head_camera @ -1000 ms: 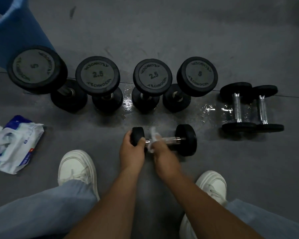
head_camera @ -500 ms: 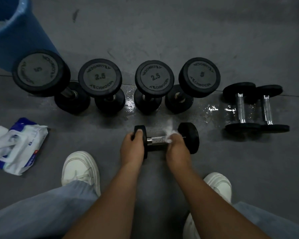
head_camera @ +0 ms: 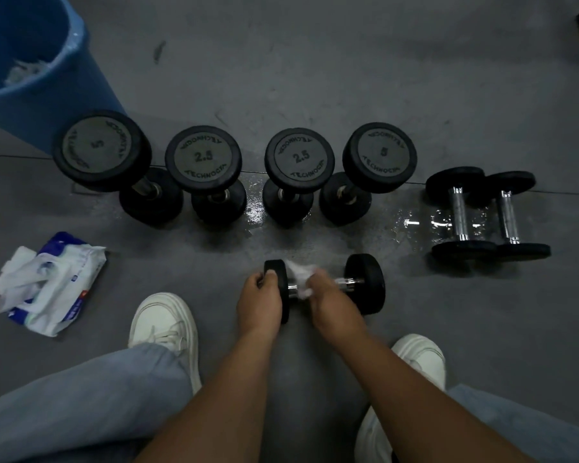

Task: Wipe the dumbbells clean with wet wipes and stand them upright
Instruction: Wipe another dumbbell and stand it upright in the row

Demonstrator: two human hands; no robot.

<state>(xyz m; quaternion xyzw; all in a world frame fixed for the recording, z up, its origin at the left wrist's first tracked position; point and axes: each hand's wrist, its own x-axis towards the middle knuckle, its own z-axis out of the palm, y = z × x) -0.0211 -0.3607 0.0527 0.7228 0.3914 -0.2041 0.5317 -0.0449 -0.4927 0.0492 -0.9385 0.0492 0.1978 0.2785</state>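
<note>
While clamping the left head of the dumbbell (head_camera: pixel 365 283) with left fingers (head_camera: pixel 270 276), wiping its left-right handle (head_camera: pixel 347 282) with right fingers (head_camera: pixel 319 281) curled round wipe (head_camera: pixel 297 271).

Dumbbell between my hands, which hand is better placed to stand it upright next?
Probably left: the left hand grips the dumbbell by one end; the right hand holds the wipe on its handle.

Blue bin (head_camera: pixel 37 108) (scraps inside) far left; white shoes (head_camera: pixel 163 322) on grey floor (head_camera: pixel 315 61).
</note>
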